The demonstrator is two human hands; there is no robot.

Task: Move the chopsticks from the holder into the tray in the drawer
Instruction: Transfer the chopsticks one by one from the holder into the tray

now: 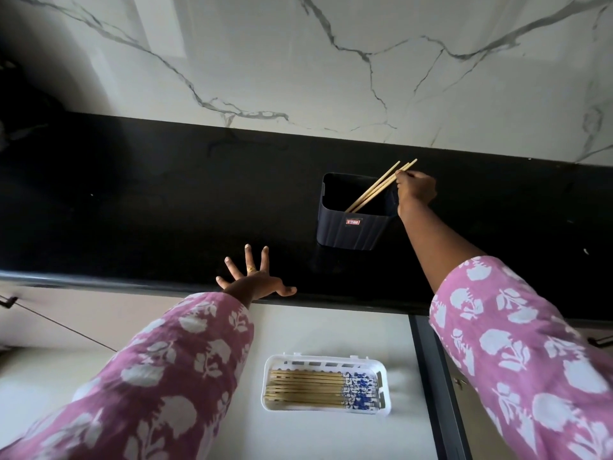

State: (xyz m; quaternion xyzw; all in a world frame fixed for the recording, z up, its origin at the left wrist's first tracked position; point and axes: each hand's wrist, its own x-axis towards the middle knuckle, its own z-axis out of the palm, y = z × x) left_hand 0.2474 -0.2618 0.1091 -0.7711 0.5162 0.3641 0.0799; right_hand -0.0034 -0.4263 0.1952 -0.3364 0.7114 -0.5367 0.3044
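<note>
Red label on holder (352, 224) front, txt too small to read.

A black counter (149, 200) carries a dark holder (351, 232), which stands upright toward its back edge by the marble wall. The left hand (255, 280) rests flat, fingers spread, on the counter's front edge, nearer than the holder and to its left. Below that edge, the drawer floor (331, 330) carries a white tray (326, 385).
</note>
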